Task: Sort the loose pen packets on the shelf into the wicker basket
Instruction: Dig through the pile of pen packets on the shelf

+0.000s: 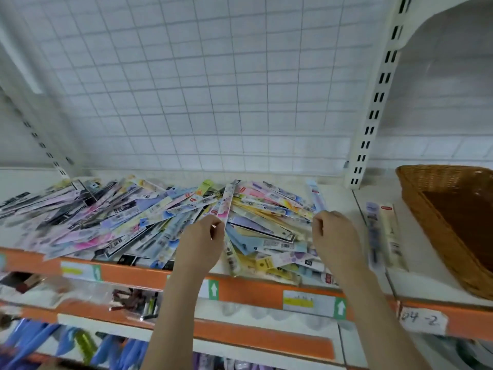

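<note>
Packets (165, 220) lie heaped across the shelf (338, 198), overhanging its front edge. Left hand (200, 244) pinches a pink packet (225, 202) upright; right hand (334, 236) pinches a pale blue one (316, 194). Wicker basket (437, 209) sits well to the right, apparently empty, two packets (384, 231) beside it. Risk: slick sleeves, dragging one out likely slides neighbours off the edge.

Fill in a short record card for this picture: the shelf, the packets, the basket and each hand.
shelf: white top, orange front edge
pen packets: big loose pile; two more lie apart beside the basket
wicker basket: at right; the part in view holds no packets
left hand: pinching a pink packet
right hand: pinching a pale blue packet
</note>
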A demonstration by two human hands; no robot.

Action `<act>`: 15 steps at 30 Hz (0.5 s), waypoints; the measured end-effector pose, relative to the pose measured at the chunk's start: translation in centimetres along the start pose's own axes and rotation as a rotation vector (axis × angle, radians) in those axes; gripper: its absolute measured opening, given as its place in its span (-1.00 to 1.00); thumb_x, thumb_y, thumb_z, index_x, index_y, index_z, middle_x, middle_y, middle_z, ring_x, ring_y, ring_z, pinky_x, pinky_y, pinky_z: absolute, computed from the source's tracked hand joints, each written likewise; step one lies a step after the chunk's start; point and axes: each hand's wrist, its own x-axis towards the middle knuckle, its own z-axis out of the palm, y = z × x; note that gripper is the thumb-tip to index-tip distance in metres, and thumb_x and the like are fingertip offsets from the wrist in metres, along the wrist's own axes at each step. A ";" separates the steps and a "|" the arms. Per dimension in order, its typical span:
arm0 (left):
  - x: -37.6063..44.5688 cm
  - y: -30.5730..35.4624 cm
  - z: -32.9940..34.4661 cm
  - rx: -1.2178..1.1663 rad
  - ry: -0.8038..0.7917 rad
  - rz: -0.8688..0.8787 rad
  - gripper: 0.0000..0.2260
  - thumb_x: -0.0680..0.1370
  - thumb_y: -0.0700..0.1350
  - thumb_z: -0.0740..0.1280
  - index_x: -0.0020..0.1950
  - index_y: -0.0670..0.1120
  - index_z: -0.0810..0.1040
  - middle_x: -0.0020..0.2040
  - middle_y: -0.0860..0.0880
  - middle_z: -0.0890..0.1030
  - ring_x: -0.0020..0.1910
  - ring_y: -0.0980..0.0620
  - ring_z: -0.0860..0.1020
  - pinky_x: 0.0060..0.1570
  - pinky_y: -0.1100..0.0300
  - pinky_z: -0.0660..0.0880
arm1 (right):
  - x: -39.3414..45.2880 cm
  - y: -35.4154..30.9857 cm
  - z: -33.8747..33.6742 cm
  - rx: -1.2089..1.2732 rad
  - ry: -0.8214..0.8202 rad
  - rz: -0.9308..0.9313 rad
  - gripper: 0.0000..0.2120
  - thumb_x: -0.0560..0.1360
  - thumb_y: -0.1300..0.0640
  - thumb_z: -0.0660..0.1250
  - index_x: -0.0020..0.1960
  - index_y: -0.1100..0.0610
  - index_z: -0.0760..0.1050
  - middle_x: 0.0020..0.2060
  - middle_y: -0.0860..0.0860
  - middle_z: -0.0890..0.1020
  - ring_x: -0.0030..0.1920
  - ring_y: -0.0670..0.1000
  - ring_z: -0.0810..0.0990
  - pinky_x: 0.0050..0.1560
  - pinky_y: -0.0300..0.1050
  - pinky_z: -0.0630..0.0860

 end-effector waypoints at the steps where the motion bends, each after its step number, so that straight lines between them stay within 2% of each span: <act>1: 0.8 -0.2 0.0 0.001 -0.001 0.005 -0.86 0.60 -0.10 0.18 -0.11 -0.06 0.47 -0.38 -0.04 0.54 -0.46 0.11 0.43 -0.45 0.24 0.33 | 0.5 -0.5 0.2 -0.004 -0.002 0.000 -0.77 0.60 0.16 0.11 0.00 0.22 0.52 -0.16 0.11 0.55 -0.14 0.09 0.51 -0.20 -0.15 0.32; 5: 3.1 -1.0 0.2 -0.037 -0.053 0.041 -0.84 0.60 -0.07 0.17 -0.09 -0.07 0.49 -0.31 -0.09 0.62 -0.43 -0.01 0.50 -0.43 0.14 0.39 | 2.3 -1.4 0.4 -0.043 -0.013 0.011 -0.79 0.59 0.14 0.14 0.00 0.19 0.53 -0.11 0.12 0.56 -0.10 0.08 0.52 -0.14 -0.13 0.38; 8: 4.3 -1.6 0.5 -0.052 -0.064 0.072 -0.84 0.60 -0.07 0.17 -0.09 -0.07 0.50 -0.34 -0.07 0.58 -0.43 0.05 0.44 -0.46 0.22 0.30 | 3.2 -1.7 0.6 -0.082 -0.045 0.031 -0.80 0.58 0.14 0.16 0.04 0.17 0.53 -0.07 0.11 0.58 -0.06 0.08 0.54 -0.12 -0.14 0.40; 11: 5.5 -2.2 0.5 -0.098 -0.077 0.073 -0.82 0.59 -0.08 0.17 -0.09 -0.11 0.51 -0.29 -0.11 0.58 -0.35 -0.02 0.48 -0.40 0.21 0.35 | 4.0 -2.1 1.2 -0.123 -0.094 0.057 -0.79 0.58 0.07 0.16 0.06 0.14 0.52 -0.06 0.08 0.60 -0.06 0.07 0.56 -0.13 -0.12 0.44; 13: 6.2 -2.7 0.6 -0.115 -0.090 0.065 -0.81 0.60 -0.09 0.17 -0.12 -0.11 0.51 -0.32 -0.07 0.55 -0.33 -0.04 0.49 -0.37 0.18 0.36 | 4.7 -2.4 1.7 -0.166 -0.125 0.072 -0.77 0.57 0.00 0.17 0.05 0.12 0.51 -0.10 0.05 0.60 -0.10 0.06 0.56 -0.17 -0.12 0.48; 15: 6.8 -3.1 0.7 -0.117 -0.064 0.054 -0.81 0.59 -0.10 0.18 -0.16 -0.10 0.50 -0.42 0.01 0.46 -0.43 0.03 0.42 -0.44 0.22 0.30 | 5.2 -2.7 2.3 -0.210 -0.157 0.081 -0.76 0.56 -0.04 0.18 0.05 0.10 0.50 -0.11 0.04 0.61 -0.12 0.06 0.57 -0.19 -0.12 0.49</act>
